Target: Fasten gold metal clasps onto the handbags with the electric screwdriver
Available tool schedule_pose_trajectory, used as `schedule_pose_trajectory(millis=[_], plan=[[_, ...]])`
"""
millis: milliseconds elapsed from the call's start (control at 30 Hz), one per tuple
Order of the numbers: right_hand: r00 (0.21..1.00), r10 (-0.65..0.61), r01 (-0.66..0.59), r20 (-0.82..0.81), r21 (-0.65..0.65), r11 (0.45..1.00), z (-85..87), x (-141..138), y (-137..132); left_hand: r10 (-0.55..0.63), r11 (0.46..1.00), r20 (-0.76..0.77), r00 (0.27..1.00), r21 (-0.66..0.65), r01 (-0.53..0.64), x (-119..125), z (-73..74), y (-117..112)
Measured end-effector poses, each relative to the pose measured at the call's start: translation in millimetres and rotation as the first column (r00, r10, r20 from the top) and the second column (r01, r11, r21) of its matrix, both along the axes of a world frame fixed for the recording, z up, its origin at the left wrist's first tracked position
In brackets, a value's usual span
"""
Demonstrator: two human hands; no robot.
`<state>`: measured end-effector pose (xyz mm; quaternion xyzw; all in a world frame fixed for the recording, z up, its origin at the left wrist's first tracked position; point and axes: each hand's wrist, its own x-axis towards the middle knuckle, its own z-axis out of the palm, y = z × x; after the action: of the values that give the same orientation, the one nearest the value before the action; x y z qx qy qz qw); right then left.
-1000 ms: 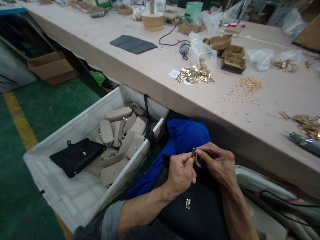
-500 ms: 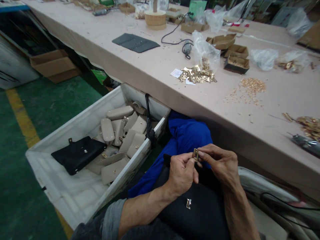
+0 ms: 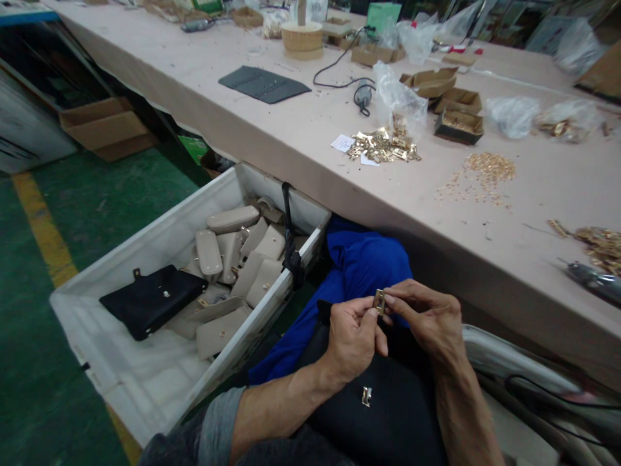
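Between my two hands is a small gold rectangular clasp plate [image 3: 379, 301] with an opening in it. My left hand [image 3: 353, 336] pinches it from the left with thumb and forefinger. From the other side, the fingertips of my right hand [image 3: 429, 317] grip its right edge. Below them a black bag [image 3: 383, 408] lies across my lap, and a shiny metal lock piece [image 3: 367, 396] is fixed on its face. The bag's far part is partly covered by my hands and forearms.
To the left stands a white plastic bin [image 3: 140, 395] with several beige bags [image 3: 209, 252] and a black bag [image 3: 155, 298]. On the table [image 3: 291, 136] lie gold plates [image 3: 383, 145], tiny gold parts [image 3: 490, 171], small boxes [image 3: 458, 124] and a power tool [image 3: 594, 277].
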<state>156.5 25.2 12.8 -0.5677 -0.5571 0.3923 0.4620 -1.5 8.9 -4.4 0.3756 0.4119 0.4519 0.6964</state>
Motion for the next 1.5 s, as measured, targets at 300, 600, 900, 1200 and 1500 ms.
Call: schedule_pose_trajectory(millis=[300, 600, 900, 1200, 1500], plan=[[1.000, 0.016, -0.016, 0.002, 0.041, 0.999, 0.5, 0.1, -1.2, 0.025, 1.000, 0.036, 0.999, -0.014, -0.025, 1.3, 1.8, 0.5], [1.000, 0.030, -0.029, -0.010, 0.061, 0.998, -1.9, 3.1, -0.5, 0.087, 0.994, 0.077, 0.993, -0.066, -0.082, 2.3, 0.9, 0.4], [0.995, 0.064, -0.070, -0.071, -0.080, 0.994, -6.7, 4.7, 1.6, 0.088, 0.995, 0.033, 0.996, -0.049, -0.086, 2.3, 3.5, 0.8], [0.960, 0.080, -0.106, -0.268, -0.085, 0.991, -12.6, -0.2, 3.4, 0.065, 0.996, -0.013, 0.998, -0.062, -0.065, 4.6, -2.4, 0.7], [0.934, -0.003, -0.063, -0.356, -0.174, 0.983, -1.1, -5.0, 9.6, 0.069, 0.997, -0.120, 0.990, -0.012, -0.071, 5.0, -9.2, 3.7]])
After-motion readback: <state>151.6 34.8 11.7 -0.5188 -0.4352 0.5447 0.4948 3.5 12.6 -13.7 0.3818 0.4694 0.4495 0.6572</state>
